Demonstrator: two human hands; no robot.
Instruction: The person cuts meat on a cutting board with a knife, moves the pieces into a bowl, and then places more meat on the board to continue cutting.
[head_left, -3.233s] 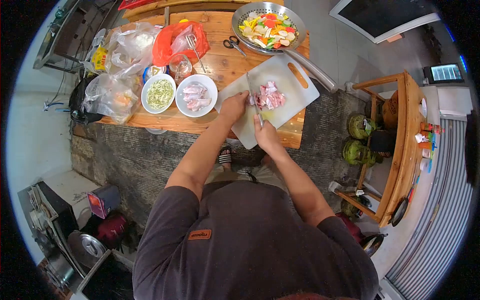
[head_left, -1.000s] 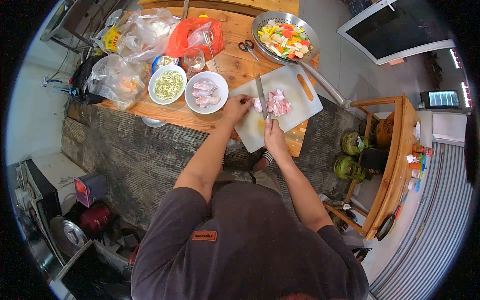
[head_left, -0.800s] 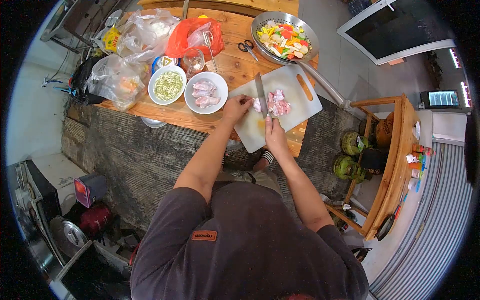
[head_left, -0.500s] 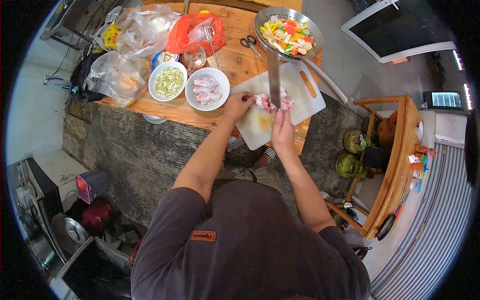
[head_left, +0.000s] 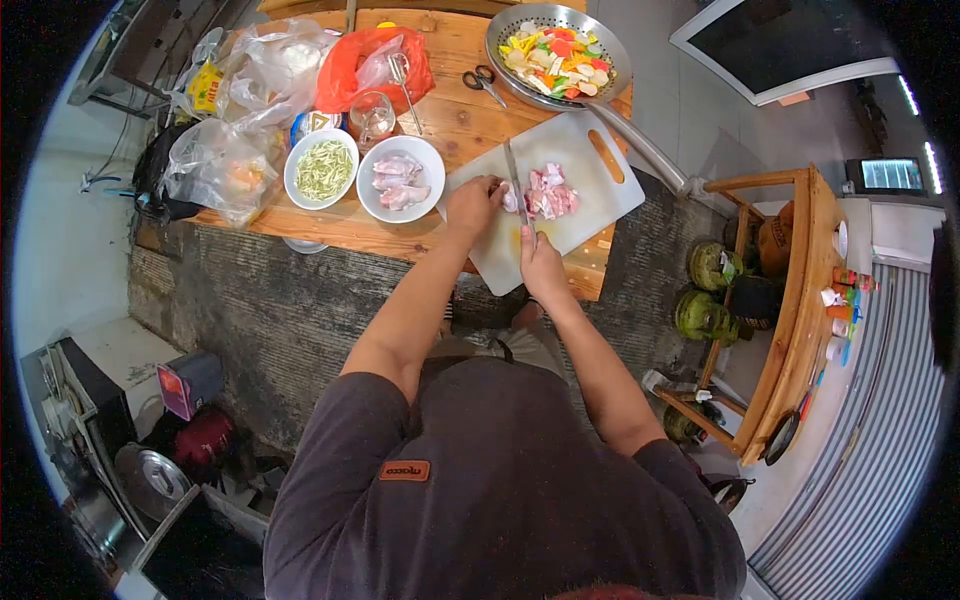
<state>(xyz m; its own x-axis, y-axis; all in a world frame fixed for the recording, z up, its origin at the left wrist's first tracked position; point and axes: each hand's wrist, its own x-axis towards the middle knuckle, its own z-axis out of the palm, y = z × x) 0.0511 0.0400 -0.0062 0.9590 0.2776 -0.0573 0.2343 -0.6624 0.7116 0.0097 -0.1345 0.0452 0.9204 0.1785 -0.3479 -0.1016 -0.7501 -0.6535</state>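
A white cutting board (head_left: 590,225) lies on the wooden table, with pieces of raw meat (head_left: 552,193) on it. My right hand (head_left: 543,265) is closed round the handle of a knife (head_left: 518,180), whose blade stands narrow side up between the pile and a small piece at the left. My left hand (head_left: 474,208) has its fingers drawn together at that small piece, on the board's left part. Left of this hand is a white bowl (head_left: 432,165) of raw meat, and beside it another bowl (head_left: 294,176) with pale green shreds.
A strainer pan (head_left: 620,60) of cut vegetables stands at the back right, its long handle past the table edge. Black scissors (head_left: 484,82), a glass mug (head_left: 372,118), a red bag (head_left: 340,80) and clear plastic bags (head_left: 222,165) lie further back. A wooden shelf (head_left: 790,330) is at the right.
The knife has come down from above the board to the left side of the meat pile. My right hand has moved left with it; my left hand remains by the meat.
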